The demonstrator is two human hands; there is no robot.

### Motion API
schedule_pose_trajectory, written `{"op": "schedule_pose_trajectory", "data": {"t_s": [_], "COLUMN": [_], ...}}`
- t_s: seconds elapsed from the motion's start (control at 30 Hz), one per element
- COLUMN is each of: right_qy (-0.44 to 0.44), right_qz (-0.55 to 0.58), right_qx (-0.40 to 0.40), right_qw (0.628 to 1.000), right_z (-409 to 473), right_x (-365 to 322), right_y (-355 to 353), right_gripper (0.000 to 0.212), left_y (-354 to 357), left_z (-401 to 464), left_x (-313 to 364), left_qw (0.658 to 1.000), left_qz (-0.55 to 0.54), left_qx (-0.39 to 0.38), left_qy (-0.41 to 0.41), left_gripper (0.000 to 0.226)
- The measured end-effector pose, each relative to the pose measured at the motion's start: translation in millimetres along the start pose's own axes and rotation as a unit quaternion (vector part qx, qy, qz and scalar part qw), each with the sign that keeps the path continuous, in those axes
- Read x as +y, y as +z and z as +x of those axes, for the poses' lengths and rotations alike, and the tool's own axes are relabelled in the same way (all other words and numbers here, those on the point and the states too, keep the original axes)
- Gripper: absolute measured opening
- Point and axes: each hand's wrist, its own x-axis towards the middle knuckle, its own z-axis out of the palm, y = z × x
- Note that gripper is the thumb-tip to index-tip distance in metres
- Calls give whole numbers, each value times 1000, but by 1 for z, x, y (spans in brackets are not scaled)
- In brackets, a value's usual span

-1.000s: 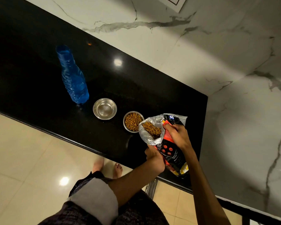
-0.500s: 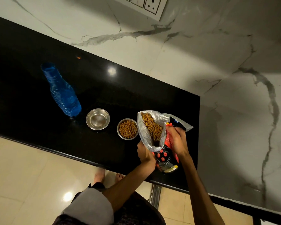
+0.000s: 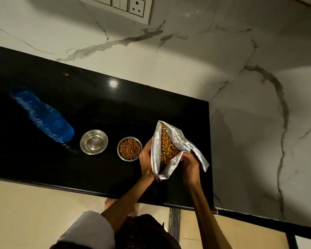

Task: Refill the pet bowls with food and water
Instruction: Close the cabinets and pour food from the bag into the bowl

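Nearest the camera: the person's dark patterned garment w/ a pale sleeve (image 3: 90,229), bare toes on the beige tiled floor (image 3: 25,212) just under the edge of the glossy black stone counter (image 3: 43,168); both forearms reach up over that edge. Left hand (image 3: 146,159) grips the left side of the silver-lined pet food bag (image 3: 155,153), fingers curled round its wall; right hand (image 3: 189,163) pinches the bag's near-right rim, fingers curled on the foil; bag stands upright on the counter, mouth open, brown kibble visible inside. Just left of the bag, nearly touching the left hand: small round steel bowl full of kibble (image 3: 129,148); beside it, apart, a second round steel bowl (image 3: 94,141) w/o kibble; can't tell if there's water in it. Further left, a blue ribbed plastic bottle (image 3: 43,115), standing. Beyond: white marble wall (image 3: 187,60) w/ grey veins & a white switch-and-socket plate (image 3: 118,6).
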Motion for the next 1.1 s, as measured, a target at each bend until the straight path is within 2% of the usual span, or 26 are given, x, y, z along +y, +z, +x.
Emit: {"op": "schedule_pose_trajectory", "data": {"t_s": [0.13,0.23,0.33,0.43,0.6,0.73,0.93,1.03,1.1], "right_qy": [13,9,8,-9,-4,2,23,43,57], "right_qz": [46,73,90,105,70,54,55,57,57], "right_qx": [5,1,23,47,24,19,26,29,32], "right_qw": [999,997,996,993,997,998,998,997,996], "right_z": [-2,6,16,24,26,22,22,17,12], "right_x": [-3,-15,-17,-13,-15,-16,-11,-8,-9], "right_y": [-2,1,-7,-20,-19,-16,-21,-23,-24], "right_gripper": [30,31,37,33,31,38,32,26,26], "left_y": [-2,-1,0,-2,0,-2,3,7,11], "left_z": [17,43,50,43,36,42,38,28,19], "left_x": [-13,-17,-3,7,0,-11,-10,-5,-2], "left_qw": [1000,999,987,968,968,976,979,979,979], "left_qz": [2,25,154,236,220,204,191,194,193], "left_qx": [6,-21,-29,-38,-54,-32,-31,-26,-30], "left_qy": [7,-18,30,79,104,68,56,59,66], "left_gripper": [60,47,30,37,39,48,43,28,29]}}
